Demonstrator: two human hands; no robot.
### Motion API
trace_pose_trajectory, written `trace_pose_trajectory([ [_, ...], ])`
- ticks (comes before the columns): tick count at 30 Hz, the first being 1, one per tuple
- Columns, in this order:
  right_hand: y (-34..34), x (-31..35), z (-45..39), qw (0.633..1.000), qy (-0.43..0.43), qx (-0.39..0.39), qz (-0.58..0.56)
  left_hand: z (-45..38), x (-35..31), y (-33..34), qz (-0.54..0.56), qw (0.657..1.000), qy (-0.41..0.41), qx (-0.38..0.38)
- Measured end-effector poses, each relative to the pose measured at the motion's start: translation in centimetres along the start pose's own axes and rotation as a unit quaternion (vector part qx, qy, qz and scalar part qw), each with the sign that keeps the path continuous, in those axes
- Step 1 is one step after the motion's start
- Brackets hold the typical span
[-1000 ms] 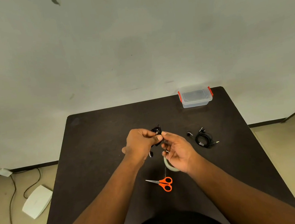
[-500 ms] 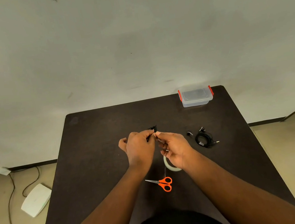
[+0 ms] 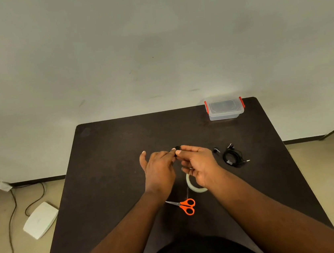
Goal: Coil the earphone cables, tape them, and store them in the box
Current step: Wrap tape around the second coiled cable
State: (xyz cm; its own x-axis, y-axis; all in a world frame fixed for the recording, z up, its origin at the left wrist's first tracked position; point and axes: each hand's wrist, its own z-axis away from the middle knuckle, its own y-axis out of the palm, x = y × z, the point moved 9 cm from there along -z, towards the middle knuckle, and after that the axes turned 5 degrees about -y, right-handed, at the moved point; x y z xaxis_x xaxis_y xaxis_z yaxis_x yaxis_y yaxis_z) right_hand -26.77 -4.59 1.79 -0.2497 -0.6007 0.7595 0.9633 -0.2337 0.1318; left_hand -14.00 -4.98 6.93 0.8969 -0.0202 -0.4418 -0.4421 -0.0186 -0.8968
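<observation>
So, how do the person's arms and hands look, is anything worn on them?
Both forearms are bare, with no sleeves in view. The left hand and the right hand wear no gloves. No watch or bracelet shows on either wrist. A small pale glint by the right fingers may be a ring, but it is too small to tell.

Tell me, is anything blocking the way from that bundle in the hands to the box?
No object lies between the bundle and the box; only bare table. But the box's lid looks shut with its red clips.

Box (image 3: 225, 109) behind earphones (image 3: 233, 157); scissors (image 3: 184, 205) before tape (image 3: 192, 186).
</observation>
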Motion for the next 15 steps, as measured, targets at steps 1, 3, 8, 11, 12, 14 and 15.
trace_pose_trajectory([
  [1,-0.2,0.6,-0.1,1.0,-0.023,-0.014,0.015,-0.1,0.0,0.0,-0.009,1.0,0.005,0.002],
  [3,-0.5,1.5,-0.1,0.996,-0.062,-0.034,0.055,-0.3,-0.2,0.0,-0.035,0.999,0.028,0.009],
  [8,-0.5,1.4,0.1,0.999,-0.03,-0.031,-0.011,-0.8,-1.1,-0.4,-0.032,0.996,0.086,0.01],
  [11,-0.1,0.6,0.4,0.996,0.015,-0.009,-0.091,-0.7,-1.2,-0.4,-0.001,0.995,0.103,0.011],
  [12,0.1,0.5,0.5,0.995,0.023,-0.002,-0.098,-0.6,-1.2,-0.4,0.01,0.994,0.106,0.01],
  [14,0.4,0.5,0.7,0.994,0.04,0.013,-0.102,-0.4,-1.0,-0.2,0.028,0.994,0.106,0.01],
  [15,0.6,0.5,0.9,0.993,0.05,0.025,-0.107,-0.3,-0.7,-0.1,0.034,0.994,0.101,0.008],
])
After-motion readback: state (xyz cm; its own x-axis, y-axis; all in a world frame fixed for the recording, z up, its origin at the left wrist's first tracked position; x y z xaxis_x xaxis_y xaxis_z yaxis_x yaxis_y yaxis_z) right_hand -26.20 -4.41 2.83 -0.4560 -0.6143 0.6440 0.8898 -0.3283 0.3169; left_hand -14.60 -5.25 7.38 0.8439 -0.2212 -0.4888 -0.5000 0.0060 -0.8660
